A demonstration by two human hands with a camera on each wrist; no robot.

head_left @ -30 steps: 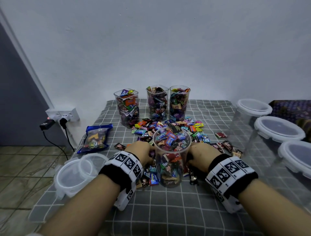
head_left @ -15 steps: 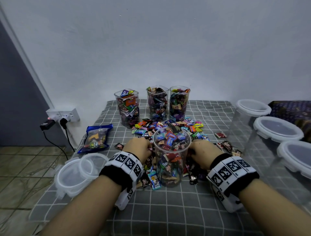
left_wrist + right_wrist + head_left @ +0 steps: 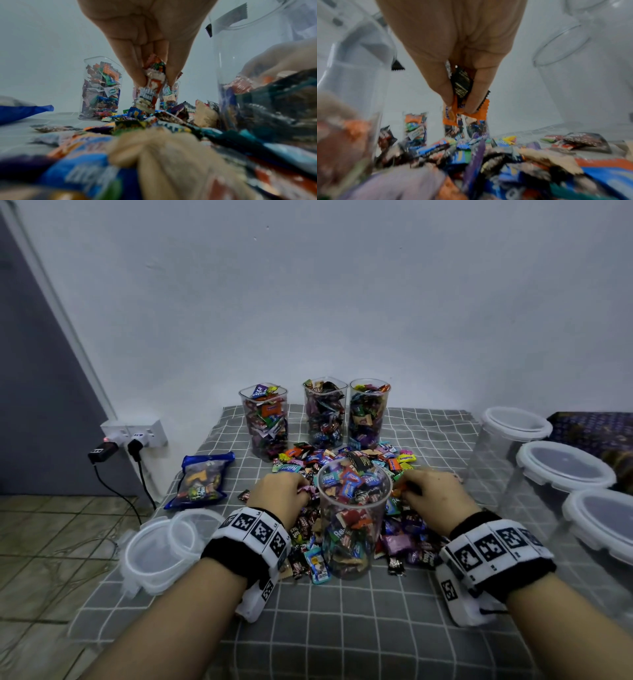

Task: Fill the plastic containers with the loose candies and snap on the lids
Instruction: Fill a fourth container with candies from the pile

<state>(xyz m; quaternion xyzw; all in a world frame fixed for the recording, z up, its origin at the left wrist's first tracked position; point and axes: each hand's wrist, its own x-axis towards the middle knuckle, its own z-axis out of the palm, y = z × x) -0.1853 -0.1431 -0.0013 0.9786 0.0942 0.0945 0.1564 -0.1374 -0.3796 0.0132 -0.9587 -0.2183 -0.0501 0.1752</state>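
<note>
- Both hands pinch candies: left hand (image 3: 150, 44) grasps wrappers (image 3: 150, 86), right hand (image 3: 453, 47) likewise (image 3: 462, 94).
- Near cup (image 3: 352, 518) stands between them, within easy dropping reach; nearly full.

Head view above; wrist views low

Both forearms are bare, with no sleeves in sight. Each wrist wears a black fabric band (image 3: 226, 556) like a sweatband, and over it a strip of white square tiles (image 3: 255, 530) printed with black pixelated marker patterns, set side by side around the wrist. The right wrist carries the same black band (image 3: 520, 580) and white marker tiles (image 3: 489, 549). Under each wrist hangs a white boxy unit (image 3: 255, 599), also bearing a black marker; the right one (image 3: 460, 602) trails a thin black cord.
</note>
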